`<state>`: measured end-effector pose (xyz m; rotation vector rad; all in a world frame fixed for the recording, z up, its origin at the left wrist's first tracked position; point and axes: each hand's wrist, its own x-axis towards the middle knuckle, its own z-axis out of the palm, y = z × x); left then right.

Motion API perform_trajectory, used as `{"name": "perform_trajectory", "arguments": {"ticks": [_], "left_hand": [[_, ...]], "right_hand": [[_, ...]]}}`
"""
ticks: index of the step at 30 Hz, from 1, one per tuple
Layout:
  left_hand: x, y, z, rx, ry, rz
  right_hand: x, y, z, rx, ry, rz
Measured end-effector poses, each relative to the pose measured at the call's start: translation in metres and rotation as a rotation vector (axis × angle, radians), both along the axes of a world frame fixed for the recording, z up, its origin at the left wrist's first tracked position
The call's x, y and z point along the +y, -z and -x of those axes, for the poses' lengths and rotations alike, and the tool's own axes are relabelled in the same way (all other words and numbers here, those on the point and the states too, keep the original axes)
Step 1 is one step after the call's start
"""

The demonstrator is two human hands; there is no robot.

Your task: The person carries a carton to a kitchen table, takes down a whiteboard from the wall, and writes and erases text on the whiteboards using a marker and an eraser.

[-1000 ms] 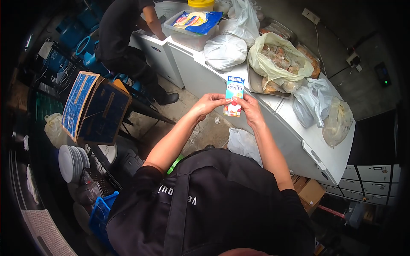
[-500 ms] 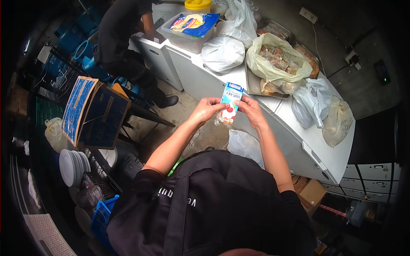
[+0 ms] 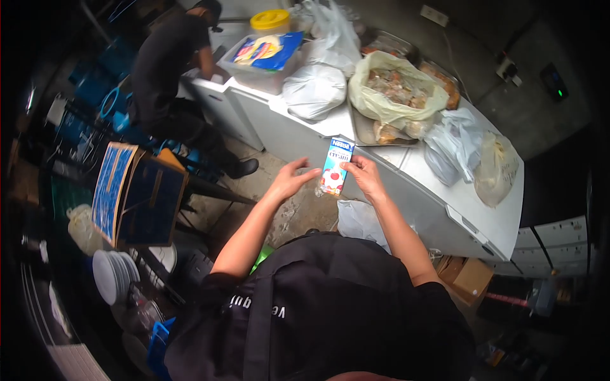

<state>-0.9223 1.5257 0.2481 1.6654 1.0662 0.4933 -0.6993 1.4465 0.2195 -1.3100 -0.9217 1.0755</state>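
A small blue, white and red cream carton (image 3: pixel 335 166) is held upright in front of me, its printed front towards me. My right hand (image 3: pixel 365 176) grips its right side, thumb on the front and the other fingers behind. Just left of the carton is my left hand (image 3: pixel 293 180), fingers apart and holding nothing. A small gap seems to part its thumb from the carton. Beyond the carton runs the white chest freezer (image 3: pixel 305 135).
On the freezer top stand a plastic tub (image 3: pixel 257 74), white bags (image 3: pixel 313 91) and a yellowish bag of food (image 3: pixel 397 95) on a tray. A co-worker (image 3: pixel 166 70) bends over an open freezer. A blue box (image 3: pixel 136 193) and stacked plates (image 3: pixel 114 277) are at left.
My left hand has let go of the carton and moved slightly left, its fingers spreading. The carton stays in my right hand. The view has shifted a little.
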Motion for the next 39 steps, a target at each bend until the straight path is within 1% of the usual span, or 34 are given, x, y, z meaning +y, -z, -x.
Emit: {"name": "perform_trajectory", "arguments": {"ticks": [1, 3, 4, 5, 6, 7, 8, 10, 11, 13, 14, 15, 16, 17, 18, 19, 20, 22, 24, 25, 26, 27, 28, 29, 31, 32, 34, 37, 39], "left_hand": [[0.003, 0.007, 0.009, 0.06, -0.013, -0.066], [0.017, 0.059, 0.035, 0.204, -0.069, -0.299], [0.021, 0.085, 0.051, 0.245, -0.095, -0.275], [0.023, 0.111, 0.069, 0.287, -0.125, -0.252], [0.026, 0.14, 0.09, 0.359, -0.099, -0.21], [0.024, 0.166, 0.109, 0.433, -0.073, -0.169], [0.02, 0.186, 0.125, 0.528, -0.042, -0.103], [0.003, 0.216, 0.15, 0.696, 0.037, -0.021], [-0.007, 0.228, 0.162, 0.767, 0.083, -0.004], [-0.026, 0.249, 0.184, 0.778, 0.214, 0.016], [-0.035, 0.255, 0.195, 0.818, 0.239, 0.062], [-0.068, 0.193, 0.184, 0.75, 0.111, 0.028], [-0.058, 0.243, 0.21, 0.834, 0.198, 0.08], [-0.055, 0.299, 0.243, 0.886, 0.269, 0.117], [-0.056, 0.334, 0.268, 0.915, 0.31, 0.136], [-0.056, 0.35, 0.282, 0.92, 0.333, 0.157], [-0.055, 0.353, 0.287, 0.958, 0.317, 0.113], [-0.056, 0.337, 0.286, 0.973, 0.283, 0.111], [-0.055, 0.305, 0.275, 0.981, 0.244, 0.107], [-0.056, 0.285, 0.265, 0.959, 0.155, 0.127], [-0.056, 0.284, 0.264, 0.934, 0.065, 0.146], [-0.055, 0.284, 0.261, 0.931, 0.056, 0.148], [-0.052, 0.284, 0.255, 0.881, 0.104, 0.133], [-0.052, 0.289, 0.257, 0.833, 0.153, 0.12], [-0.055, 0.261, 0.236, 0.827, 0.139, 0.16], [-0.057, 0.258, 0.233, 0.823, 0.132, 0.199], [-0.06, 0.248, 0.231, 0.791, 0.121, 0.19], [-0.069, 0.246, 0.244, 0.733, 0.103, 0.155], [-0.072, 0.244, 0.257, 0.71, 0.102, 0.124]], "right_hand": [[-0.006, 0.005, -0.009, 0.0, 0.068, 0.08], [-0.017, 0.025, -0.034, 0.011, 0.204, 0.208], [-0.025, 0.033, -0.05, 0.009, 0.231, 0.206], [-0.034, 0.039, -0.066, -0.03, 0.336, 0.248], [-0.041, 0.043, -0.08, -0.068, 0.439, 0.291], [-0.047, 0.046, -0.092, -0.064, 0.603, 0.276], [-0.053, 0.05, -0.107, -0.065, 0.624, 0.276], [-0.063, 0.063, -0.141, -0.097, 0.721, 0.063], [-0.068, 0.071, -0.157, -0.097, 0.737, 0.065], [-0.072, 0.084, -0.184, -0.593, 0.929, 0.151], [-0.071, 0.086, -0.189, -0.593, 0.939, 0.153], [-0.071, 0.087, -0.193, -0.72, 1.01, 0.119], [-0.071, 0.087, -0.197, -0.85, 1.08, 0.085], [-0.069, 0.091, -0.2, -0.852, 1.087, 0.086], [-0.066, 0.1, -0.204, -0.829, 1.111, 0.083], [-0.064, 0.104, -0.208, -0.805, 1.133, 0.079], [-0.06, 0.104, -0.213, -0.804, 1.136, 0.078], [-0.057, 0.108, -0.218, -0.737, 1.095, 0.108], [-0.056, 0.103, -0.221, -0.771, 1.065, 0.135], [-0.055, 0.099, -0.223, -0.807, 1.039, 0.158], [-0.052, 0.098, -0.227, -0.81, 1.032, 0.151], [-0.05, 0.097, -0.23, -0.87, 1.031, 0.137], [-0.048, 0.097, -0.232, -0.93, 1.031, 0.122], [-0.046, 0.095, -0.232, -0.929, 1.024, 0.121], [-0.041, 0.088, -0.236, -0.961, 0.989, 0.172], [-0.041, 0.091, -0.238, -0.958, 0.983, 0.176], [-0.04, 0.098, -0.243, -1.018, 0.993, 0.131], [-0.044, 0.09, -0.24, -1.088, 0.983, 0.19], [-0.048, 0.092, -0.236, -1.077, 1.002, 0.166]]}}
